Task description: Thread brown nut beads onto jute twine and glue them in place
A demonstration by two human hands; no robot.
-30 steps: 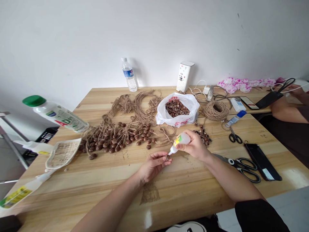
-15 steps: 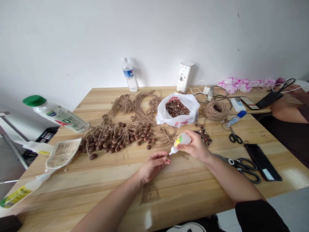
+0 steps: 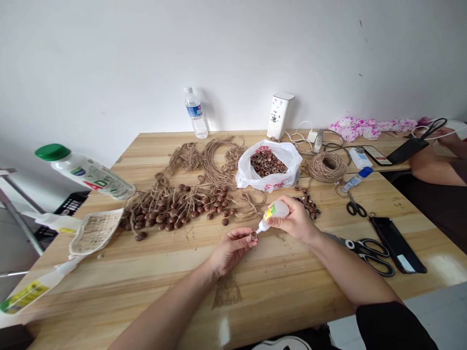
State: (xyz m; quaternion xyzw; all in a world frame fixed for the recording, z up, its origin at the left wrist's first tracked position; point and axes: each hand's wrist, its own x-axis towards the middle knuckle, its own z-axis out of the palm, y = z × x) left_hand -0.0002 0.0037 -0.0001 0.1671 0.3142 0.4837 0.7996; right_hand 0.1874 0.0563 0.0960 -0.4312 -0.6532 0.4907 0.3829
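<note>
Between far and near edges of the desk (image 3: pixel 292 287), left hand (image 3: pixel 230 250) pinches a shell (image 3: pixel 254 235), right hand (image 3: pixel 296 221) is curled around a nozzle bottle (image 3: pixel 278 210); too strong squeeze could overflow the shell

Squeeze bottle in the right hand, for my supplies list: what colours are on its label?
Yellow and green on the label, seen in the head view.

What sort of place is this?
Probably a craft workroom: the wooden table holds a ball of twine and a plastic bag of brown shells; the right hand grips a squeeze bottle.

Tilted white bottle (image 3: pixel 275 212), brown shell (image 3: pixel 254 236)
</note>
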